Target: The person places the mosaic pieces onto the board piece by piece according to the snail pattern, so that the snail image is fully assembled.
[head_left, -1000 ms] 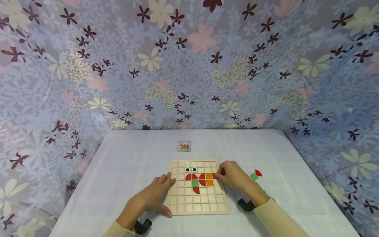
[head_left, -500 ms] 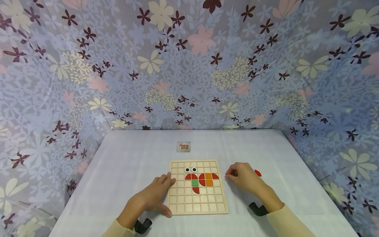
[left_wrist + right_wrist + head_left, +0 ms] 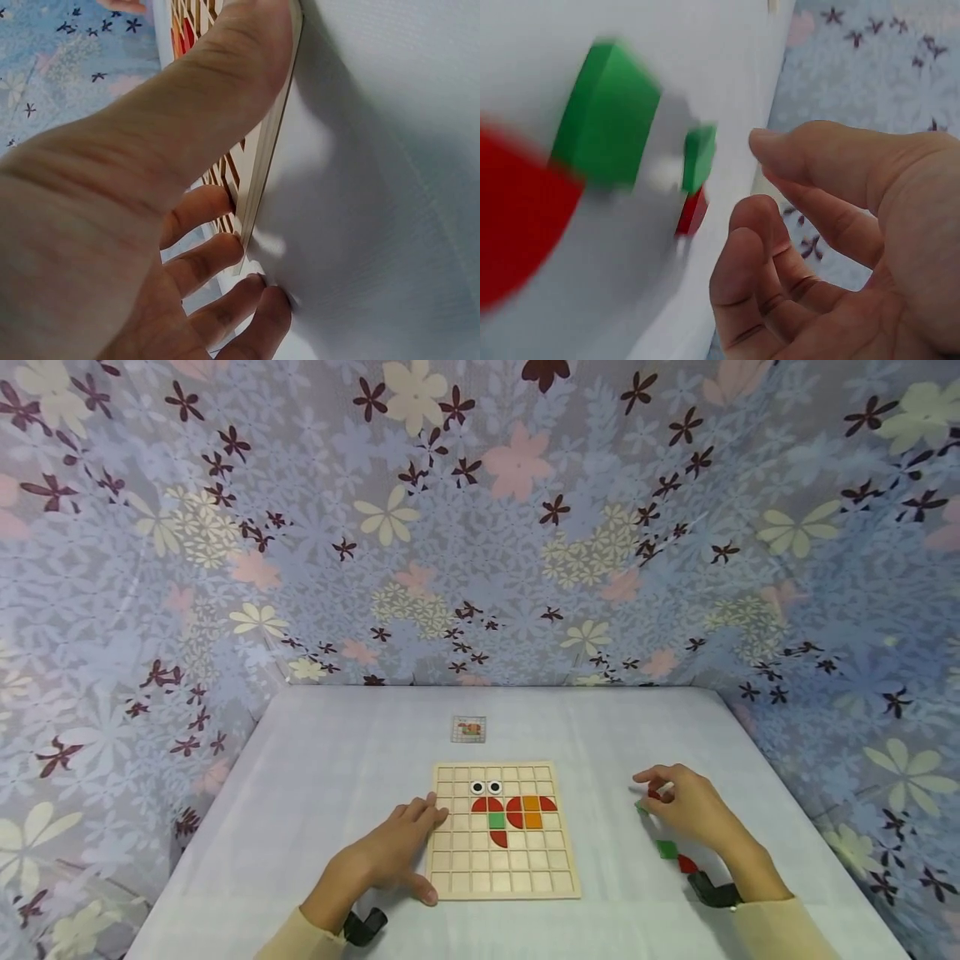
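So the right hand (image 3: pixel 692 803) has swung farther out from the grid board (image 3: pixel 519 882), over to a loose green piece (image 3: pixel 699 159) and red piece (image 3: pixel 693 213), thumb and fingertips apart. Left hand (image 3: pixel 390 853) hasn't budged, spread against the board's left edge.

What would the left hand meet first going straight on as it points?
The left hand would meet the grid board first: it touches the left edge, though whether it would push or ride over is unclear.
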The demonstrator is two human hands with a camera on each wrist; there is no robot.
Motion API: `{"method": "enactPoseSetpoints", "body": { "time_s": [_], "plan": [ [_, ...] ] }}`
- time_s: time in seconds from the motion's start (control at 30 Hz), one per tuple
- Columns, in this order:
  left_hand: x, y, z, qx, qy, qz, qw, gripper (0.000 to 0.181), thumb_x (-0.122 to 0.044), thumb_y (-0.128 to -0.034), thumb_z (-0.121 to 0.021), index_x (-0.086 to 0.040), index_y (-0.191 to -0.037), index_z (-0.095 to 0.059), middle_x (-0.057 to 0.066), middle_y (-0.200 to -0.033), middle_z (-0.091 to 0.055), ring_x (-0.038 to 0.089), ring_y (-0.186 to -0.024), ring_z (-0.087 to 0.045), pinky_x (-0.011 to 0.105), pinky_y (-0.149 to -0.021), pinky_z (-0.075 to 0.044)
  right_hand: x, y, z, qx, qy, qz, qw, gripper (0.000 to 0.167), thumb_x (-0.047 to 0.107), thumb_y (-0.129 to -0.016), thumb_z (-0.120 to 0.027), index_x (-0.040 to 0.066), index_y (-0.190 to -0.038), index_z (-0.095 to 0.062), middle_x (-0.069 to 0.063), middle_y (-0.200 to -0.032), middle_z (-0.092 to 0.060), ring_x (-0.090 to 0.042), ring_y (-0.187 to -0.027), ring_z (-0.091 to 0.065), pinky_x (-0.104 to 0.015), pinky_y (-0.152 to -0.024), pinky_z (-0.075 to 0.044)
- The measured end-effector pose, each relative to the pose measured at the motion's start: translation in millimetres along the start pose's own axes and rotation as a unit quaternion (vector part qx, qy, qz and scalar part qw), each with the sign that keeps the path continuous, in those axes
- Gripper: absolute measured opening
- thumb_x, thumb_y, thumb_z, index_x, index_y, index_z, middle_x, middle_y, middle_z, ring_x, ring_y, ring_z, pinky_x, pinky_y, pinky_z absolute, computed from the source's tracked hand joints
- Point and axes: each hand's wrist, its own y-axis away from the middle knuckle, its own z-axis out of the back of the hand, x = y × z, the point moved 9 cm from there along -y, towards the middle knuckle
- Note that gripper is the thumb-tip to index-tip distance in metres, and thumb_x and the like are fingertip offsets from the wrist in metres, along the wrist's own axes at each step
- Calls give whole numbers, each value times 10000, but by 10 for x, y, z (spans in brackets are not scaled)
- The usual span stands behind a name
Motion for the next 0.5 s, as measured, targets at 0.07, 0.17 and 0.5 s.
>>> {"method": "enactPoseSetpoints", "body": {
  "time_s": [0.07,0.17,0.5],
  "plan": [
    [2,2,0,8,5,24,10000,1286,-397,-691,-1135,-66,-1745,-475,264,-1887,-345,470,-1678,-444,632,-1377,-447,-93,9,37,44,23,-77,10000,343,113,-1026,-884,69,-1361,-822,-167,-1171,-773,-234,-957,-751,-314,-710,-582],
    [1,8,1,14,10,31,10000,1285,-396,-694,-1134,-66,-1746,-474,263,-1888,-344,474,-1680,-441,636,-1376,-448,-227,19,63,114,59,-258,9996,365,115,-1027,-877,72,-1384,-810,-188,-1208,-772,-256,-976,-743,-349,-740,-588],
    [-5,20,11,-18,-4,-60,10000,1277,-389,-694,-1135,-63,-1739,-477,271,-1885,-346,484,-1673,-446,644,-1368,-454,-330,10,-2,68,109,-219,9997,296,53,-1028,-826,34,-1324,-826,-169,-1178,-804,-305,-1017,-757,-517,-883,-683]
  ]
}}
